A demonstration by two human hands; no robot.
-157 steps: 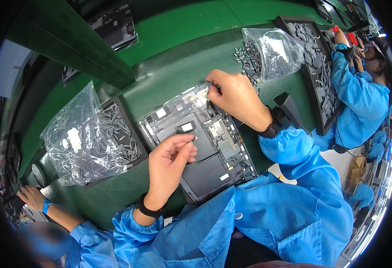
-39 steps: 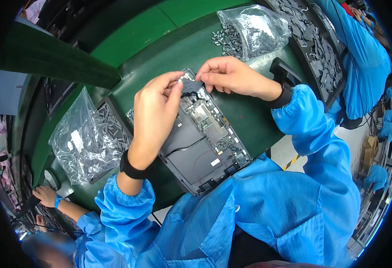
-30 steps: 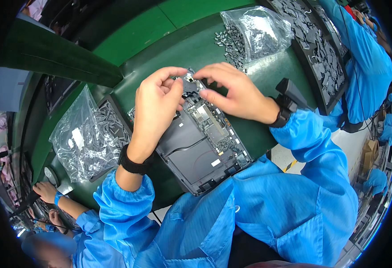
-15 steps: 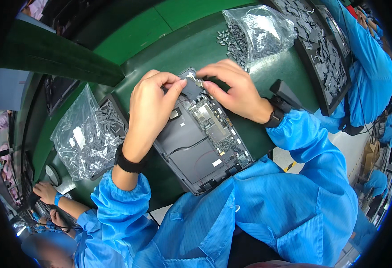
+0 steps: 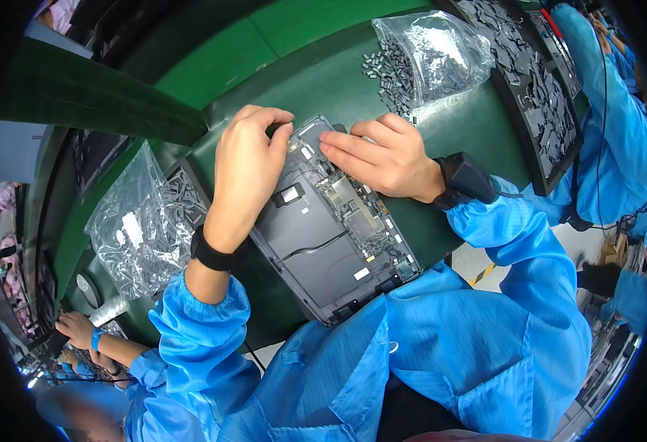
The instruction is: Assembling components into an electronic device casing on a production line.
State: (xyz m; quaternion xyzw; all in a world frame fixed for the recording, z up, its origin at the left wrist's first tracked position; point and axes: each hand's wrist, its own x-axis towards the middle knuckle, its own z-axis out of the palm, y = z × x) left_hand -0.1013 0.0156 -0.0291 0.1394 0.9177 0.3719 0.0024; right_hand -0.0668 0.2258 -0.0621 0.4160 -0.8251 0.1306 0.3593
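Note:
A thin tablet-like housing point(image 5: 312, 265) lies slantwise on the green bench before me, its inside uncovered. Along its right side runs a circuit board point(image 5: 357, 214) with metal shields, and a black cable point(image 5: 312, 247) crosses the grey interior. My left hand point(image 5: 253, 158) is at the far left edge, thumb and forefinger curled close together; what they hold, if anything, is hidden. My right hand point(image 5: 382, 155) reaches over the far right corner, its fingers stretched out and the tips resting on the housing's far end. Its thumb is hidden.
Small dark parts point(image 5: 388, 74) spill beside a clear plastic bag point(image 5: 445, 59) at the far right. A black tray point(image 5: 530, 110) of dark flat pieces stands farther right. Another clear bag point(image 5: 135, 225) of dark parts lies left, near a co-worker's hand point(image 5: 77, 329).
Both hands were pinching near a dark grey piece at the housing's far end. My left fingers have shifted slightly away to the edge; my right fingers have straightened and come down on the far end.

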